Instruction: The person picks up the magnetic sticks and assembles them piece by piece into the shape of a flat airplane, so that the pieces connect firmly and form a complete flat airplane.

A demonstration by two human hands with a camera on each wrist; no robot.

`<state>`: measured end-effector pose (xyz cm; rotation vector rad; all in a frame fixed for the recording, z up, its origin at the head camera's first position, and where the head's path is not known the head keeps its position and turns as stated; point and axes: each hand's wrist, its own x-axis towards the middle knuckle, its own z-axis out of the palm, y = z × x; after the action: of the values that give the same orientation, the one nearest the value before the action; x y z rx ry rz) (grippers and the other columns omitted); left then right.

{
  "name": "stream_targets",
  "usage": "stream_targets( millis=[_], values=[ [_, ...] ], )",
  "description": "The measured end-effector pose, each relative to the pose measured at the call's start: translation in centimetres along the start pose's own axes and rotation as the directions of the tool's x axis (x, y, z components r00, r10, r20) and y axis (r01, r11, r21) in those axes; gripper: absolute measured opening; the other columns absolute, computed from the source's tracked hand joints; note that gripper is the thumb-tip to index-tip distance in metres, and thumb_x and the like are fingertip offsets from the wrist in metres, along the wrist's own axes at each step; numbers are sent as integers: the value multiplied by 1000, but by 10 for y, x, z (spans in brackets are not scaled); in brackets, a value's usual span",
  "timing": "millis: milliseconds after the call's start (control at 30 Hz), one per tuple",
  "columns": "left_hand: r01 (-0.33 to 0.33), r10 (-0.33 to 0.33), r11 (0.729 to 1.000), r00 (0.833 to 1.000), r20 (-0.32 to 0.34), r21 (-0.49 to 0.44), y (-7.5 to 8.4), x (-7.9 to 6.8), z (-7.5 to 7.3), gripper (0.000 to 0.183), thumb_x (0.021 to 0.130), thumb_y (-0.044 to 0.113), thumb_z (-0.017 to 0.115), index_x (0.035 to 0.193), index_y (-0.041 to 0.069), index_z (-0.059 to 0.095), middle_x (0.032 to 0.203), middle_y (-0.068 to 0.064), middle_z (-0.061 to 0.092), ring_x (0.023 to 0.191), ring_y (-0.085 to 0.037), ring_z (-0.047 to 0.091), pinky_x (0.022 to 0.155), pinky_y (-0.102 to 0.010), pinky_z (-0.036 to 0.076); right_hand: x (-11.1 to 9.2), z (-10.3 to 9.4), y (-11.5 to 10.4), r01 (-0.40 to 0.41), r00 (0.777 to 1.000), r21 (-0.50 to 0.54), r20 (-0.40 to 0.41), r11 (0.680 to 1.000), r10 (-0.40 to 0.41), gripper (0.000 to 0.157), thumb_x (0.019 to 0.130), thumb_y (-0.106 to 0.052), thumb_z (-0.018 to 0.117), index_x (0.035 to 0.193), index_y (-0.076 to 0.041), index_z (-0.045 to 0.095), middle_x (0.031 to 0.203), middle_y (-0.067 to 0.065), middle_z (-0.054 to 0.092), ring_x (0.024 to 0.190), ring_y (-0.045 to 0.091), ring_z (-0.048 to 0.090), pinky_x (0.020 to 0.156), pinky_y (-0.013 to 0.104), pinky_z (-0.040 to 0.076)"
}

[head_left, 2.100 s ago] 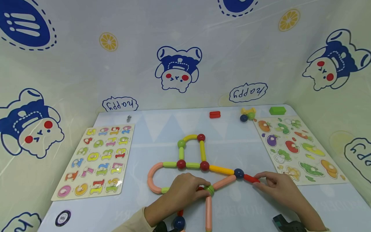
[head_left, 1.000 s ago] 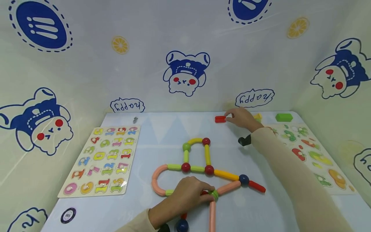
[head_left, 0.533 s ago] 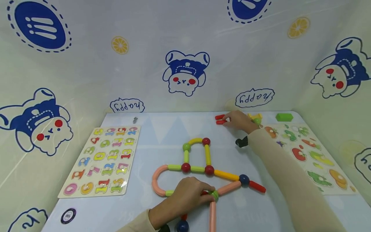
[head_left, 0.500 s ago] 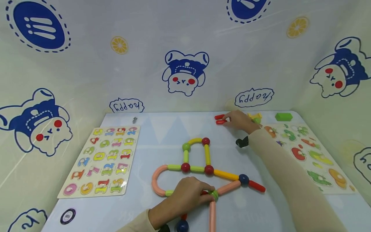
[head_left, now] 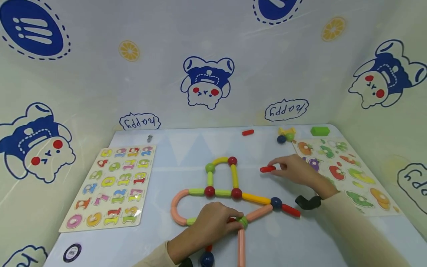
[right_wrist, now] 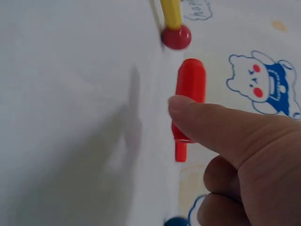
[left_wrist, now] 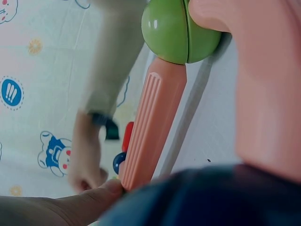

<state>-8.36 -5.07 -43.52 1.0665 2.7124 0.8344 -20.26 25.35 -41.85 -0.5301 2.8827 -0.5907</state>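
Note:
My right hand [head_left: 298, 171] pinches a short red magnetic rod [head_left: 267, 169] between thumb and finger above the table, right of the yellow rods. In the right wrist view the thumb crosses the red rod [right_wrist: 190, 80]. My left hand [head_left: 215, 224] pinches a green ball [head_left: 242, 221] in the assembled figure of rods and balls. Pink rods [head_left: 259, 213] run from that ball to the right and toward me. A navy ball [head_left: 276, 203] joins a pink rod, an orange rod [head_left: 256, 198] and another red rod [head_left: 291, 210]. The left hand hides part of the figure.
One red rod [head_left: 248, 132] lies at the back, left of a navy ball [head_left: 281, 139], a green ball and yellow pieces. A green block [head_left: 320, 131] is at the back right. A number board [head_left: 138, 218] lies left, a vegetable board [head_left: 383, 212] right.
My right hand went to the two red rods at the back, took one and brought it nearer, leaving the other there. My left hand stays on the green ball.

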Motion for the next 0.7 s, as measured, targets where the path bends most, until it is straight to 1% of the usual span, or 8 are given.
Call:
stream_targets(
  millis=[167, 267, 367, 500, 567, 700],
  values=[
    [-15, 15, 1000, 1000, -10, 0, -1, 1, 0, 26, 80, 40, 71, 102, 26, 74, 73, 20, 64, 54, 8, 42, 50, -14, 34, -51, 11, 7, -42, 999, 62, -29, 997, 44, 28, 78, -28, 76, 106, -28, 70, 54, -5, 41, 51, 13, 42, 45, 22, 31],
    [-18, 18, 1000, 1000, -15, -1, -2, 1, 0, 26, 81, 40, 70, 102, 26, 74, 74, 20, 65, 53, 7, 42, 50, -14, 34, -71, 15, 11, -45, 999, 74, -19, 996, 47, 25, 79, -28, 76, 103, -30, 70, 53, -8, 38, 50, 10, 40, 45, 21, 30],
    [-9, 8, 1000, 1000, -19, -5, -2, 0, 0, 26, 80, 40, 70, 102, 27, 74, 76, 20, 66, 54, 6, 42, 50, -15, 34, -81, 16, 12, -20, 1000, 65, -16, 998, 21, 26, 79, -28, 75, 103, -32, 70, 53, -10, 38, 50, 9, 39, 45, 21, 30],
    [-1, 1, 1000, 1000, -14, -11, -1, -1, 0, 26, 81, 40, 70, 102, 26, 73, 77, 19, 66, 53, 6, 42, 50, -15, 34, -87, 14, 13, 8, 1000, 63, -17, 998, -7, 27, 78, -30, 75, 105, -31, 70, 54, -11, 38, 51, 8, 39, 46, 21, 29],
    [-4, 4, 1000, 1000, -12, -11, 0, -1, 0, 26, 81, 40, 70, 102, 26, 73, 75, 19, 66, 53, 6, 42, 50, -15, 34, -89, 13, 15, 9, 1000, 79, -20, 997, -8, 27, 78, -33, 75, 104, -32, 70, 53, -11, 38, 51, 7, 40, 46, 21, 30],
    [-5, 4, 1000, 1000, -19, -8, 0, -1, 1, 26, 81, 41, 70, 102, 27, 74, 70, 21, 63, 51, 5, 41, 48, -16, 32, -92, 14, 21, 46, 998, 132, -57, 990, -39, 28, 77, -37, 74, 104, -32, 70, 54, -13, 39, 51, 7, 41, 46, 20, 31]
  ],
)
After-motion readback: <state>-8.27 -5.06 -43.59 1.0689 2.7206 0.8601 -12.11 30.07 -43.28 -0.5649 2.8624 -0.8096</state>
